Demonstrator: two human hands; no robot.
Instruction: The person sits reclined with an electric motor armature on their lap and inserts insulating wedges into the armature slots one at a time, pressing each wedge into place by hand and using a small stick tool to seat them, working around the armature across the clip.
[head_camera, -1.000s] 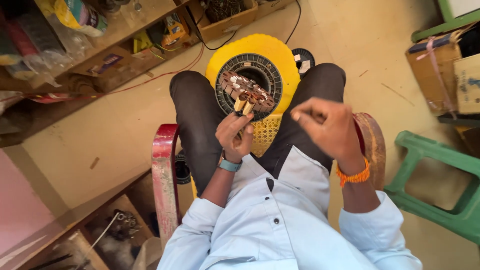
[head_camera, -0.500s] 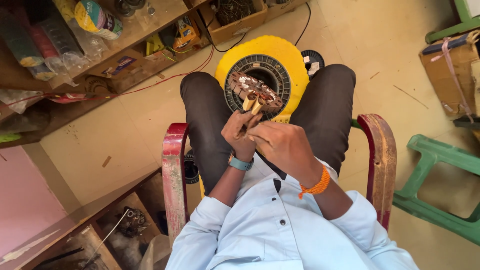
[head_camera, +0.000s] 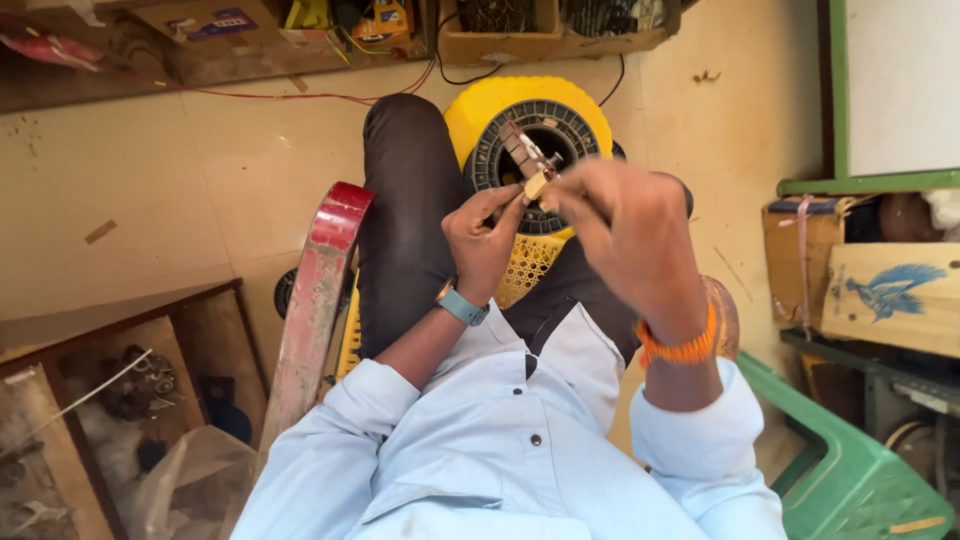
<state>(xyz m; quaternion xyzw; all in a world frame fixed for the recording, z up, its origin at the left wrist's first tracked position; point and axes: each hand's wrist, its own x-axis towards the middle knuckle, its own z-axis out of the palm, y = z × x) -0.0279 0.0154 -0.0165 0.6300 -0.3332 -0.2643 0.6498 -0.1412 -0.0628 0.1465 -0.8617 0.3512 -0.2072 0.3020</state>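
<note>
I sit on a chair and both hands are raised over my lap. My left hand (head_camera: 487, 238), with a teal watch on its wrist, pinches the lower end of a small metal motor part (head_camera: 530, 160) wound with copper wire. My right hand (head_camera: 625, 235), wearing an orange bead band, closes on the same part from the right, its fingers at the pale tip. Directly behind the part, on the floor between my knees, lies a yellow spool (head_camera: 530, 125) with a black ribbed centre.
A red chair arm (head_camera: 320, 290) rises at my left. A green plastic stool (head_camera: 850, 470) stands at the right, with cardboard boxes (head_camera: 880, 290) behind it. Low shelves (head_camera: 300, 40) with tools and wires run along the top. An open wooden box (head_camera: 110, 400) with metal parts lies bottom left.
My right hand came in from the right and joined the left on the motor part. The view swung left, and the part now sits edge-on in front of the spool.
</note>
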